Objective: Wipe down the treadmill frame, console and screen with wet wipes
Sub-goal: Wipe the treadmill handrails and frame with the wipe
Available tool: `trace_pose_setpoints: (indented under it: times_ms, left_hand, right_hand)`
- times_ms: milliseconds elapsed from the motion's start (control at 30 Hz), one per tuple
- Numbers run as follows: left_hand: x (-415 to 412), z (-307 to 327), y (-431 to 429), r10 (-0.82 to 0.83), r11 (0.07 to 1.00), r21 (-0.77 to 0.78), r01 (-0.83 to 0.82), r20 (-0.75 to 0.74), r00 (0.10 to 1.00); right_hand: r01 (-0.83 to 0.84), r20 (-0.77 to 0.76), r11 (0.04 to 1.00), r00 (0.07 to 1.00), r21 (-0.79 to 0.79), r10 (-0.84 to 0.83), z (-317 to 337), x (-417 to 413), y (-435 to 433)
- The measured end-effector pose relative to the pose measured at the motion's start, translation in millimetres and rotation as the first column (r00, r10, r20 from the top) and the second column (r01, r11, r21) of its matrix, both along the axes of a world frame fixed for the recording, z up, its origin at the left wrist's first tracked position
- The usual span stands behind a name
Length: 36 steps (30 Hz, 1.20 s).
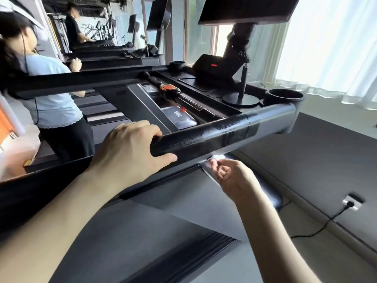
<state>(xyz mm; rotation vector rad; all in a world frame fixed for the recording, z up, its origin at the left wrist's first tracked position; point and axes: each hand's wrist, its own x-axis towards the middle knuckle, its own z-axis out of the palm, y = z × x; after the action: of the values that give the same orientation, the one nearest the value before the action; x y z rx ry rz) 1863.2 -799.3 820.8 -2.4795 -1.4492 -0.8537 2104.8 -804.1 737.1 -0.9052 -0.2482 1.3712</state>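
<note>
Your left hand (pixel 130 150) gripped the glossy black tubular handrail (pixel 214 129); your right hand (pixel 232 178) pinched a crumpled white wipe (pixel 216 159) at its underside.

- Two hands: the left hand (pixel 130 148) and the right hand (pixel 230 176).
- One wet wipe (pixel 216 159), white, at the right hand's fingertips.
- One thick black handrail (pixel 224 129) running across the front.
- Two cup holders: one (pixel 177 65) at the console's far left, one (pixel 285 96) at its right corner.
- One small console display (pixel 214 65) with red digits.
- One large screen (pixel 244 9) overhead.
- One stand (pixel 240 100) with a round base.
- Two other people: one in a light blue top (pixel 53 103), one in black (pixel 72 27) farther off.
- One socket (pixel 352 202), with one cable (pixel 318 227) plugged into it.
</note>
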Motion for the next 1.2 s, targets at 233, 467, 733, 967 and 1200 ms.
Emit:
trace_pose_setpoints:
  times_ms: [233, 467, 733, 967, 1200]
  left_hand:
    - [0, -1, 0, 0.012, 1.000, 0.021, -0.012, 0.008, 1.000]
    - [0, -4, 0, 0.003, 0.999, 0.039, -0.003, 0.015, 1.000]
    - [4, -4, -3, 0.013, 0.995, 0.094, -0.015, 0.014, 1.000]
    - [2, -7, 1, -0.019, 0.996, 0.087, 0.017, 0.015, 1.000]
    - [1, -7, 2, -0.028, 0.996, 0.083, 0.029, -0.018, 0.999]
  right_hand:
    - [-0.053, 0.135, 0.997, 0.990, 0.061, 0.044, -7, -26, -9]
    - [0.286, 0.318, 0.917, 0.873, 0.277, -0.369, -5, -8, 0]
    - [0.129, 0.473, 0.900, 0.815, 0.416, -0.335, -11, -89, -30]
    - [0.433, 0.456, 0.830, 0.695, 0.352, -0.556, 2, -48, -3]
    - [0.188, 0.637, 0.820, 0.545, 0.541, -0.545, 4, -107, -31]
